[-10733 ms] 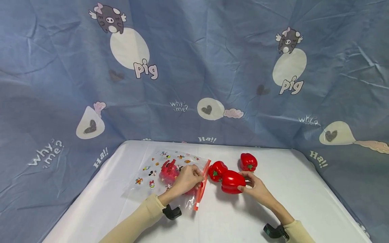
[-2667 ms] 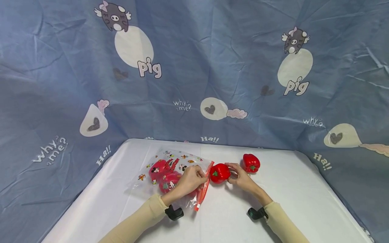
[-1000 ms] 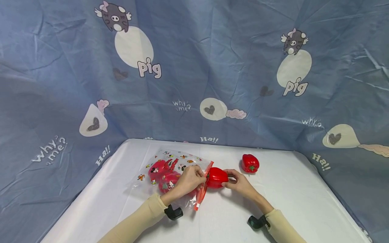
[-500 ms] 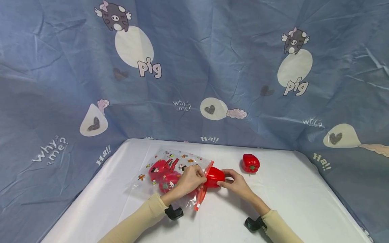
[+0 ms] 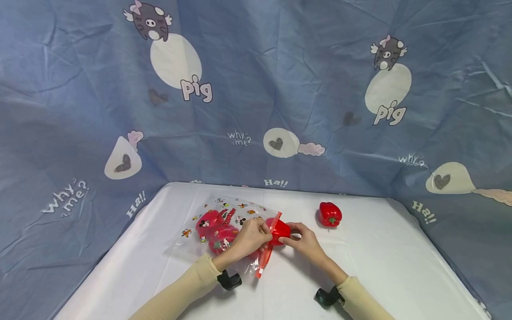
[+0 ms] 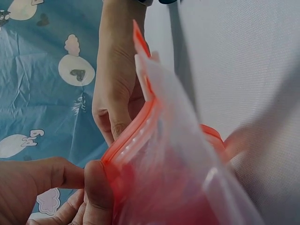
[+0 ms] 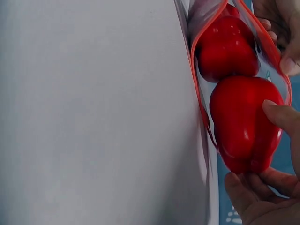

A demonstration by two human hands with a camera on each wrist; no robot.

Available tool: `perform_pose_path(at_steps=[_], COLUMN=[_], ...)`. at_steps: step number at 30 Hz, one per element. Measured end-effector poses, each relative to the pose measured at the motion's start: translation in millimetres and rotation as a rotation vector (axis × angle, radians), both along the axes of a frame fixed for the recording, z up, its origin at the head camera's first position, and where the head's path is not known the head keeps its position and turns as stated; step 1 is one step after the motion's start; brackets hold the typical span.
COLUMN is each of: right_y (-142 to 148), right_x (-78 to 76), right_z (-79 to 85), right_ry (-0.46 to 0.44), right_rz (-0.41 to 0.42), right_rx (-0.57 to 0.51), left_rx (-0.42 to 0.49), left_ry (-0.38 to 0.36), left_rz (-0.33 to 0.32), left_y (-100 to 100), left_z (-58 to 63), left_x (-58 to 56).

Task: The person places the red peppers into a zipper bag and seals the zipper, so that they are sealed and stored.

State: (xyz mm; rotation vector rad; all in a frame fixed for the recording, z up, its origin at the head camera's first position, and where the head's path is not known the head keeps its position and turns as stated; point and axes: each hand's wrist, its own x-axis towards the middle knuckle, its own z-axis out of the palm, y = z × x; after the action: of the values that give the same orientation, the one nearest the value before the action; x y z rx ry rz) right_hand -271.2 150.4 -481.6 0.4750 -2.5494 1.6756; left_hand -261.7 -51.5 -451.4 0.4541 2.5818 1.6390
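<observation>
Bagging of red peppers, seen from head and wrists. The left hand [image 5: 249, 236] pinches, between thumb and curled forefinger, the orange-red band [image 5: 265, 263] that edges the mouth of a clear printed bag [image 5: 250, 207]. The right hand [image 5: 306, 243] grips the held pepper [image 7: 246, 122], thumb on its side and fingers about its outer end. This pepper lies immediately to the left of the right hand, part-way through the mouth; in the head view its far portion shows pinkish through the film. Just ahead of it, within the bag, sits an inner pepper [image 7: 227, 49]; further red peppers show through the film to the left of the left hand. A loose pepper [image 5: 330, 214] rests on the white bench [image 5: 384, 258], beyond the right hand and to its right, well apart. A black device [image 5: 229, 281] is worn at the left wrist, a similar unit [image 5: 328, 297] at the right. Behind both hands hangs a blue printed cloth [image 5: 340, 146].
</observation>
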Motion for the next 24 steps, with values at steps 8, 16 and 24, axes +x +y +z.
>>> perform_pose_path(at_steps=[8, 16, 24], right_y=[-4.5, -7.6, -12.6], right_x=[0.6, 0.0, -13.2], right_z=[-0.5, -1.1, -27.2], right_ry=[0.017, 0.011, 0.0], right_rz=[0.069, 0.128, 0.002], right_rx=[-0.026, -0.023, -0.038], left_rx=[-0.011, -0.002, -0.019], left_ry=[-0.002, -0.004, 0.011], left_rz=[-0.001, -0.002, -0.004], left_y=[0.0, -0.1, -0.5], left_z=[0.0, 0.0, 0.7], left_x=[0.8, 0.7, 1.8])
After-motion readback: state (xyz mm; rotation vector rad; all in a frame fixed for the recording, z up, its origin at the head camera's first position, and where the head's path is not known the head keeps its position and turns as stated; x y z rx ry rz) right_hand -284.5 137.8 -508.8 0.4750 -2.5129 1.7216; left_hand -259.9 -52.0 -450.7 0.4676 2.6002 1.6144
